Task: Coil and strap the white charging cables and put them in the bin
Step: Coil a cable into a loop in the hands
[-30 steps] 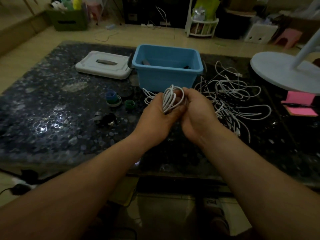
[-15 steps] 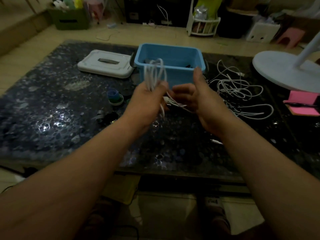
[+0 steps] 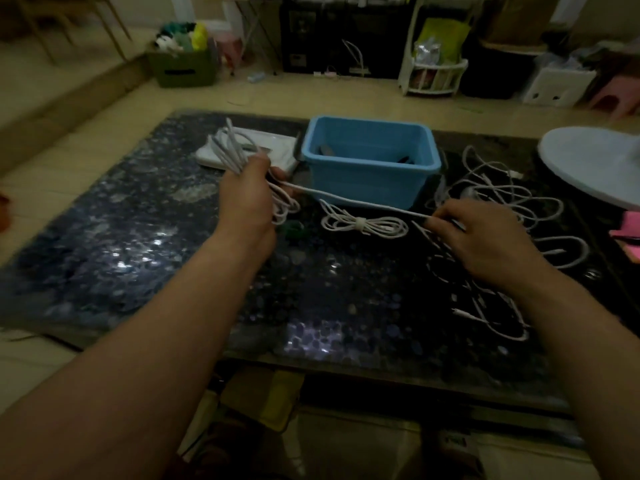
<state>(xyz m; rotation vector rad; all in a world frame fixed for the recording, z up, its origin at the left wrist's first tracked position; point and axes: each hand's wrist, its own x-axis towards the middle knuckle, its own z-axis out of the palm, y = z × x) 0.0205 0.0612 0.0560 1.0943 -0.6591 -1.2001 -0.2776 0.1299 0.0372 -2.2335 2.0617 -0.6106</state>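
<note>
Tan floor [image 3: 294, 95], speckled table [image 3: 138, 271], left hand [image 3: 247, 202], right hand [image 3: 481, 237], each grip seemingly holding cable [image 3: 363, 201]

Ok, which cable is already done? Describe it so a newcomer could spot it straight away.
Find the blue bin at the far middle of the dark table. Right in front of it, flat on the table, lies a small white coil. Only this one is strapped round its middle; the tangle to its right is loose.

Light blue bin [image 3: 367, 181]; white cables [image 3: 360, 226]; black tabletop [image 3: 138, 237] flecked with pale pebble-like spots; white lid [image 3: 277, 147]; pink notepad [image 3: 628, 233] at three o'clock; green crate [image 3: 185, 69] at eleven o'clock.
</note>
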